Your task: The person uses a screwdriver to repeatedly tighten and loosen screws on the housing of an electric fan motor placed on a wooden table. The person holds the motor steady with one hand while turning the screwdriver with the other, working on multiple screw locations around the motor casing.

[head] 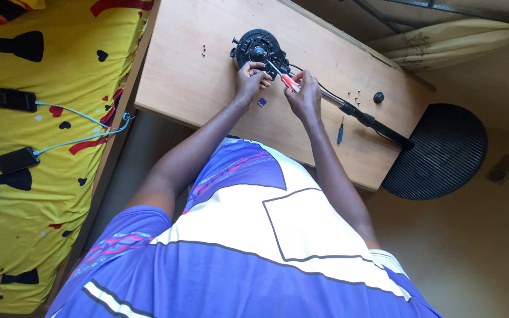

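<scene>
Nearest the camera is the person's own torso in a purple and cream shirt [266, 235], with both forearms reaching up and away over the wooden bench [178, 76].

Starting at the left, a bed with a yellow patterned sheet [42, 194] carries two dark phones [12, 99], each on a pale blue cable, apparently left there so they stay off the work surface. On the bench, a few small dark screws [204, 50] sit apart from the work, seemingly put aside so they do not roll in among the parts.

The left hand [251, 76] is closed around the lower edge of a round black motor housing [259, 48], which lies flat on the bench near its far edge; the grip looks meant to stop the housing turning. A small blue square piece [262, 102] lies on the bench just below that hand.

The right hand [305, 94] is clenched on the red-handled screwdriver [290, 82], whose tip angles up and left into the housing beside the left hand's fingers. A black pole [366, 118] runs from the housing down to the right, off the bench edge, to a round black base [443, 153] on the floor. Beside the pole lie a small blue screwdriver [340, 131], more loose screws [354, 94] and a black knob [379, 97], all within easy reach.
</scene>
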